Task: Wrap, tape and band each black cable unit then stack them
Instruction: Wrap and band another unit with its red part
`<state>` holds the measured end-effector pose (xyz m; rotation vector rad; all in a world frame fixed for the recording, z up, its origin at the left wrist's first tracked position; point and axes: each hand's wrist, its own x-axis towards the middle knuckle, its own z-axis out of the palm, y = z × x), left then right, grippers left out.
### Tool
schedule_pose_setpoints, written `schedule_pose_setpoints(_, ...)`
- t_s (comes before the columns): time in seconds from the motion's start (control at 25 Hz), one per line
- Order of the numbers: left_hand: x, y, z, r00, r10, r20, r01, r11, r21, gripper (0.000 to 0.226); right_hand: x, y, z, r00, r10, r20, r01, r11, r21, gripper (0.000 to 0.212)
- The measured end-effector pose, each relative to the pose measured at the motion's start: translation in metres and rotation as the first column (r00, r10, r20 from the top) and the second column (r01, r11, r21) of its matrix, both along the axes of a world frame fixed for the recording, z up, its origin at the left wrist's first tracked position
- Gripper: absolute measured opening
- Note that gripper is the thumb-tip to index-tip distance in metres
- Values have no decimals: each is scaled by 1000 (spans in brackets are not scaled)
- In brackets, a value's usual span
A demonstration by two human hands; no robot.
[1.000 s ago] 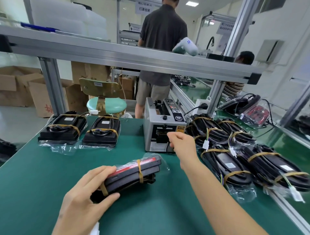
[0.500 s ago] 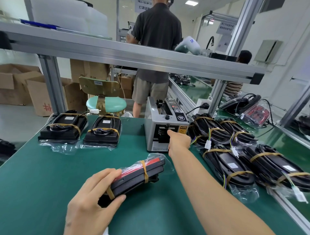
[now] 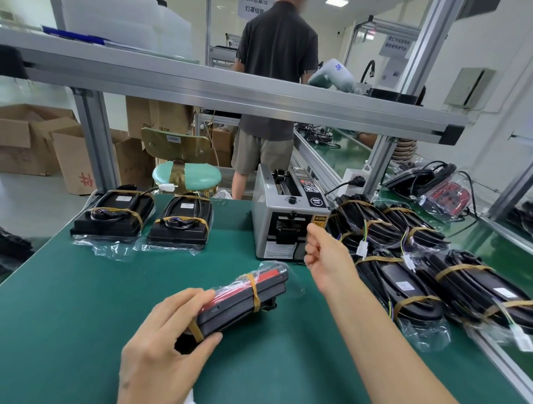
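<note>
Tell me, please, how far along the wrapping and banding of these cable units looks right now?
Done: two bagged, banded units sit at the far left. In hand: the left hand grips a banded unit while the right hand, pinched shut, is by the tape dispenser, so taping seems next. Left: the banded pile on the right, whose taping I cannot judge.

Green bench mat [image 3: 86, 302] filling the lower frame; aluminium shelf rail [image 3: 230, 95] crossing the upper half on a grey upright [image 3: 96, 144] at left. Beyond, at mid-left, stacked cardboard boxes [image 3: 34, 144] on pale floor [image 3: 31, 202], plus a mint-cushioned stool [image 3: 187, 176]. White walls at upper right with a grey wall box [image 3: 468, 88]; ceiling light [image 3: 334, 2] at top edge
</note>
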<state>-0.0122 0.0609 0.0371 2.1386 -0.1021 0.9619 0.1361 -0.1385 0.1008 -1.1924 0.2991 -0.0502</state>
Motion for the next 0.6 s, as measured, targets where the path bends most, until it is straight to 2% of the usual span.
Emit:
schedule_pose_setpoints(0.08,0,-7,0,1000,29,-5,-30,999,-18,50,-24,-8,4,986,125,106,-124,992,-21,27)
schedule_pose_setpoints(0.16,-2,-13,0,998,62,-15,-62,997,-41,50,-35,-10,4,981,149,124,-132,982,-138,23)
schedule_pose_setpoints(0.24,-3,-16,0,997,74,-14,-74,996,-49,49,-29,-4,5,998,39,58,-22,965,-260,8)
schedule_pose_setpoints(0.28,-4,-17,0,997,74,-8,-74,996,-46,49,-21,0,3,1000,-23,18,27,959,-281,8)
schedule_pose_setpoints(0.4,-4,-16,0,997,77,-1,-77,996,-46,48,6,13,-3,993,-102,-52,85,959,-272,13)
schedule_pose_setpoints(0.6,-2,-15,0,997,79,-2,-79,996,-49,49,30,18,-7,979,-174,-107,147,963,-227,3)
